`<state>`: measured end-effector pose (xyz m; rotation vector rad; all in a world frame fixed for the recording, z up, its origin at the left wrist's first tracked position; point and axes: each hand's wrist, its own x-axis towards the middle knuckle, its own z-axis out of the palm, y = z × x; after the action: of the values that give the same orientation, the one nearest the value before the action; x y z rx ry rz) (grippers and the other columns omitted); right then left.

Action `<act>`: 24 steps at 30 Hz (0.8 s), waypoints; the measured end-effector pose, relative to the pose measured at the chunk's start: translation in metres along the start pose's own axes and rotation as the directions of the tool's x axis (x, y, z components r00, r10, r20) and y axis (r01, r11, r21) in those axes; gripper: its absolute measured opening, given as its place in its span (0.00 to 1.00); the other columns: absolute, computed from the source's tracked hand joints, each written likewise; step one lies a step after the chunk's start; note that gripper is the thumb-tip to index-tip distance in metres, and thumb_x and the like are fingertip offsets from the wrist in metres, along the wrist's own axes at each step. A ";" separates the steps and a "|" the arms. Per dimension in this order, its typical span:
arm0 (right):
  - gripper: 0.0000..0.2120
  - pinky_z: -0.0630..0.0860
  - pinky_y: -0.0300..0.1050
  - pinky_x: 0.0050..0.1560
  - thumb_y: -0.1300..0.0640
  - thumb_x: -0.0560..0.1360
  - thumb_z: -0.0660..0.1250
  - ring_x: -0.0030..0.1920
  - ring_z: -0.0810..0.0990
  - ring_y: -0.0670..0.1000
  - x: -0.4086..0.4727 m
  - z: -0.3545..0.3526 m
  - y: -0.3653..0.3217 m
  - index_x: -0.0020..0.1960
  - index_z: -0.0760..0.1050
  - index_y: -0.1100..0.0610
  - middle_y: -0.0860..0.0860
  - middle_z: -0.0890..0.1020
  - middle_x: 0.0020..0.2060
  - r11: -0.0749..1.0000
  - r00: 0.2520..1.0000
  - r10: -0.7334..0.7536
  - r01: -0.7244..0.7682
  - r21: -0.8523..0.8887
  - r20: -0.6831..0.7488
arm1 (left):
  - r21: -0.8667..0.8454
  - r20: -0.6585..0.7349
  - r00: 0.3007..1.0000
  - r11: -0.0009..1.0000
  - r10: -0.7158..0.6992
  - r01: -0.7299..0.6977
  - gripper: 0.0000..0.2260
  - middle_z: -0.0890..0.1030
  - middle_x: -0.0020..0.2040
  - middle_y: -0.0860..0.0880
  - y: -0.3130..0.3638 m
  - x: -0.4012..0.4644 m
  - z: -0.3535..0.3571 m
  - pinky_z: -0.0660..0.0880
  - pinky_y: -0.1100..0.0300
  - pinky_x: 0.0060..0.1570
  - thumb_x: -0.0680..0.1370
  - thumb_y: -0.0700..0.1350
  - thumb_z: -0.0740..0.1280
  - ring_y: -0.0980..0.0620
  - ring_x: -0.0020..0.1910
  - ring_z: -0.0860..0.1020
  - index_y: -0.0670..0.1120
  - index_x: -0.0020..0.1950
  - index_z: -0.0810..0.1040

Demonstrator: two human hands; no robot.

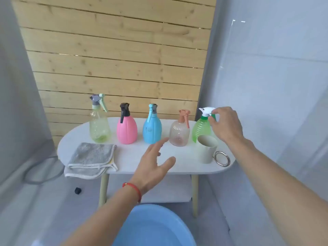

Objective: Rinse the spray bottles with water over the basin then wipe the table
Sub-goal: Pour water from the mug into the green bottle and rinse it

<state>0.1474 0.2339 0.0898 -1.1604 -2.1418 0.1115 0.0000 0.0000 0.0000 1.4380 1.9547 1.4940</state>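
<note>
1. Reaching far right, right hand (225, 124) pinches the neck under the white trigger of the green spray bottle (201, 128), arm extended.
2. Left hand (154, 166) hovers over the white table (134, 164), fingers spread, holding nothing; red wristband (133, 189).
3. Five bottles stand in a row along the back; green one at right end, behind a beige cup (206, 150).
4. Grey cloth (91, 159) lies folded at left front edge.
5. Blue basin (154, 228) sits below, near the camera.

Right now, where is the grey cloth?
In the head view the grey cloth lies folded on the table's front-left edge, partly overhanging it, in front of the yellow-green spray bottle.
</note>
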 end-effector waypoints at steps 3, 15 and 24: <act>0.20 0.75 0.57 0.60 0.54 0.81 0.67 0.68 0.71 0.60 0.031 0.016 0.011 0.72 0.72 0.57 0.57 0.73 0.70 0.995 0.994 0.099 -0.098 -0.016 0.053 | 0.194 0.017 1.000 0.981 -0.019 0.015 0.27 0.72 0.62 0.54 -0.010 0.013 0.004 0.75 0.59 0.56 0.79 0.55 0.67 0.57 0.52 0.77 0.61 0.77 0.63; 0.08 0.66 0.47 0.39 0.59 0.75 0.67 0.50 0.76 0.62 0.093 0.052 0.027 0.52 0.82 0.56 0.61 0.82 0.51 0.956 0.962 0.256 -0.267 0.122 0.099 | 0.361 0.014 0.998 0.931 -0.058 0.049 0.26 0.73 0.58 0.57 -0.062 -0.005 -0.016 0.68 0.75 0.46 0.77 0.48 0.70 0.61 0.51 0.74 0.57 0.74 0.69; 0.13 0.78 0.50 0.50 0.51 0.72 0.63 0.43 0.84 0.61 0.026 -0.076 -0.024 0.46 0.83 0.57 0.53 0.86 0.38 0.938 0.949 0.128 -0.021 0.347 -0.289 | 0.300 -0.073 0.994 0.952 0.086 -0.061 0.29 0.70 0.64 0.56 -0.019 -0.021 -0.037 0.73 0.54 0.63 0.76 0.51 0.72 0.57 0.61 0.70 0.55 0.76 0.67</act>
<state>0.1670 0.2214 0.1704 -0.9827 -1.7212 0.3037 -0.0268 -0.0377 -0.0071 1.6057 2.2813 1.3548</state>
